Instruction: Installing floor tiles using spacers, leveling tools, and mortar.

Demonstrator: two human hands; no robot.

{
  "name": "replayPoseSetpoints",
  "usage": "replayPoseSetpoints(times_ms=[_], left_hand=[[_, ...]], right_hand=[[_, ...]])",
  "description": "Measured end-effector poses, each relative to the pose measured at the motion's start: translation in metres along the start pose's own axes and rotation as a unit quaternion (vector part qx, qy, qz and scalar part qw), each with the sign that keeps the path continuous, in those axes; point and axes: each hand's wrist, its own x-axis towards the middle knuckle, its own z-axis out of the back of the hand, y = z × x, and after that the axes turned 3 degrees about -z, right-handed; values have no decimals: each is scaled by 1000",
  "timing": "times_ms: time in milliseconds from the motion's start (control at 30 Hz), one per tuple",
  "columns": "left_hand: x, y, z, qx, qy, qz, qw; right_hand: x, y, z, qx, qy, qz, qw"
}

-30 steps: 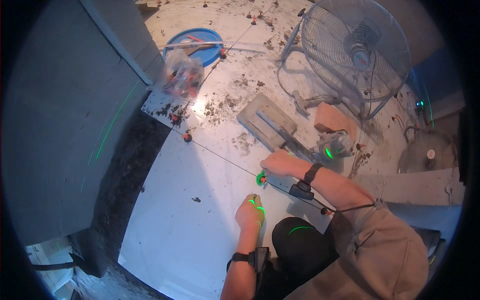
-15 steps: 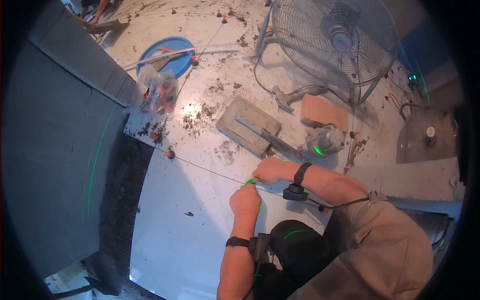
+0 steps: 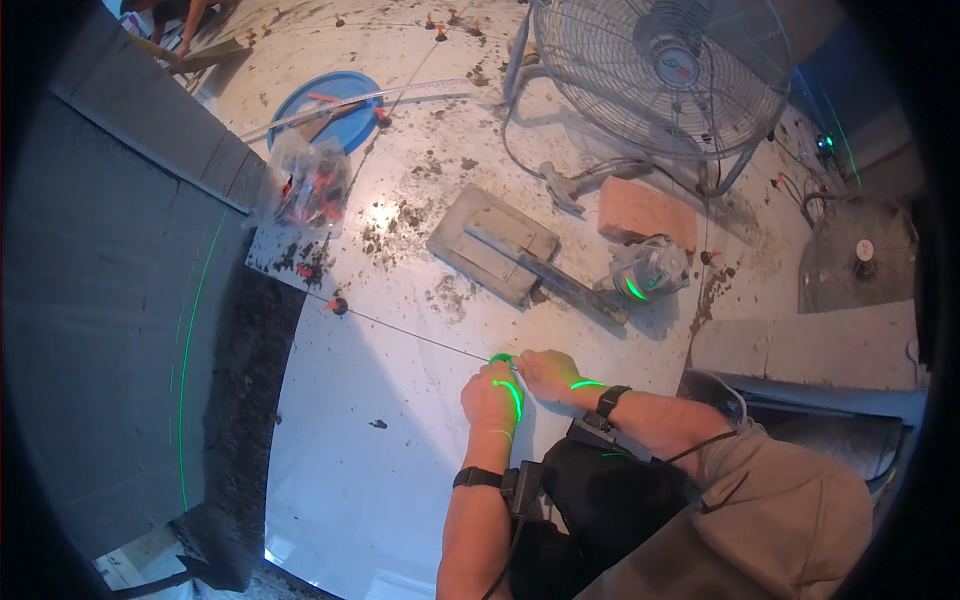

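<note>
My left hand and my right hand are close together over a thin dark joint between white tiles. Both hands are closed, fingertips meeting at the joint. Whatever they pinch is hidden by the fingers, and a green laser line bends over them. To the left on the same joint stands an orange-and-black tile levelling spacer. Beyond my hands lies a mortar-stained trowel, its long handle pointing toward my right hand. A clear plastic wrapping sits near that handle, against an orange brick.
A large floor fan stands at the back, a hammer near its base. At the far left are a blue lid and a clear bag of red pieces. Grey wall rises left. Another person's hand shows at top left.
My right hand has turned and shifted slightly down and right, its forearm dropping closer to my body. My left hand stays nearly in place. The green line now crosses both hands.
</note>
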Motion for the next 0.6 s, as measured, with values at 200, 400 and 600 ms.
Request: replayPoseSetpoints(times_ms=[200,400,600], left_hand=[[0,0,1,-25,-18,2,1000],[-5,1,-3,-33,-8,16,999],[-17,13,35,-78,133,125,980]], right_hand=[[-5,5,-12,17,-25,-12,999],[-6,3,-31,92,-55,-54,993],[16,-3,2,22,-44,-17,999]])
